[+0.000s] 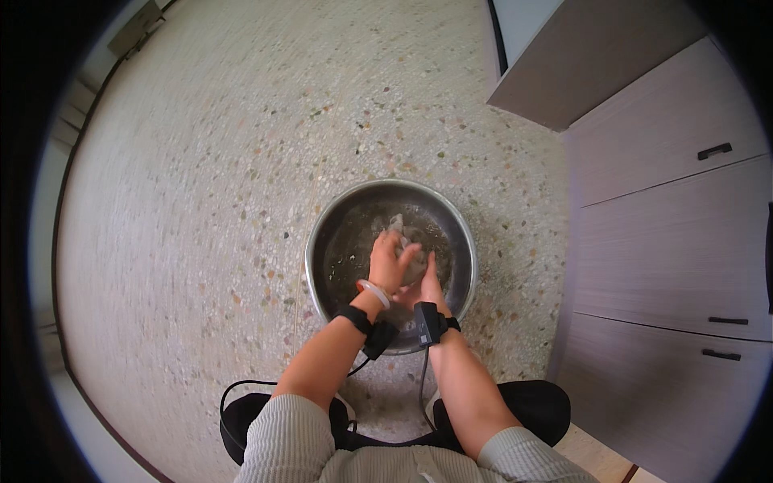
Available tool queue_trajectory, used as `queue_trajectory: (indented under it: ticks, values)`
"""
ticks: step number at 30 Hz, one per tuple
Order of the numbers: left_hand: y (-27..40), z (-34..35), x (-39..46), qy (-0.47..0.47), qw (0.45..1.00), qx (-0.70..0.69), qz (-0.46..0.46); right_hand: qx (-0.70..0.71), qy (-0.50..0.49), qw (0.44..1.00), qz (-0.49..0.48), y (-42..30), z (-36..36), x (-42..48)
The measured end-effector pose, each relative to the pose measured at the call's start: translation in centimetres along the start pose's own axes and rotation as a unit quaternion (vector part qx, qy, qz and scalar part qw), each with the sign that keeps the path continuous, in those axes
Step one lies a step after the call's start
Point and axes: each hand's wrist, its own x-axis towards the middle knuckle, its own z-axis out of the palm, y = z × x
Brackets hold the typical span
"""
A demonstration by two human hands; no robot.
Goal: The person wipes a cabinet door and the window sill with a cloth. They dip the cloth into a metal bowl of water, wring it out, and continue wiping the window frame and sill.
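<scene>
A round metal basin [315,241] with water in it stands on the floor in front of me. Inside it, a wet greyish cloth [415,265] is bunched between my two hands. My left hand [386,261] lies over the cloth from the left, its thumb pointing right across it. From the lower right, my right hand [427,288] cups the cloth with the thumb raised along its side. The right fingers are partly hidden behind the left wrist and the cloth.
Each wrist carries a strapped black device [427,323] with a trailing cable [424,380]. Speckled terrazzo floor [241,181] surrounds the basin. Wood-grain cabinets [658,253] with dark handles line the right. My bent knees [534,410] flank the basin's near side.
</scene>
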Motion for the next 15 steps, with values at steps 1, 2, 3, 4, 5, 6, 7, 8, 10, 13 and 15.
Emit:
queue_trajectory:
  ticks: [1,2,3,4,5,6,7,8,10,13,15]
  values:
    - [1.0,0.1,-0.3,0.026,0.997,0.039,0.067,0.013,0.005,1.0,0.012,0.2,0.4,-0.3]
    - [1.1,0.2,-0.6,0.001,0.997,0.054,0.054,0.027,0.01,0.999,0.023,0.5,0.9,-0.6]
    - [2.6,1.2,-0.5,-0.035,0.996,0.063,0.058,0.076,0.005,0.992,-0.101,0.6,-2.7,3.1]
    - [2.1,1.3,-0.9,-0.057,0.994,0.079,0.042,0.04,-0.003,0.997,-0.065,0.3,-2.1,2.2]
    - [1.2,1.4,-1.4,-0.074,0.992,0.094,0.035,0.004,-0.01,0.999,-0.03,-0.2,-1.7,1.1]
    - [0.9,1.4,-1.8,-0.079,0.994,0.072,0.024,-0.032,-0.016,0.999,0.001,-0.8,-0.9,-0.1]
    - [1.3,1.5,-1.9,-0.088,0.995,0.049,0.023,0.002,-0.057,0.998,-0.038,-0.9,-0.5,-0.6]
    - [1.7,1.6,-1.9,-0.097,0.995,0.027,0.02,0.003,-0.056,0.997,-0.058,-0.6,-0.6,-0.6]
    - [2.0,1.7,-1.6,-0.116,0.991,0.052,-0.028,-0.015,-0.04,0.994,-0.105,0.4,-2.0,1.0]
    - [2.1,1.9,-1.0,-0.098,0.993,0.032,-0.065,-0.078,0.025,0.984,-0.16,0.2,-2.9,2.5]
    - [0.8,2.5,-0.7,-0.073,0.992,-0.056,-0.084,-0.119,0.119,0.953,-0.253,0.1,-2.3,3.1]
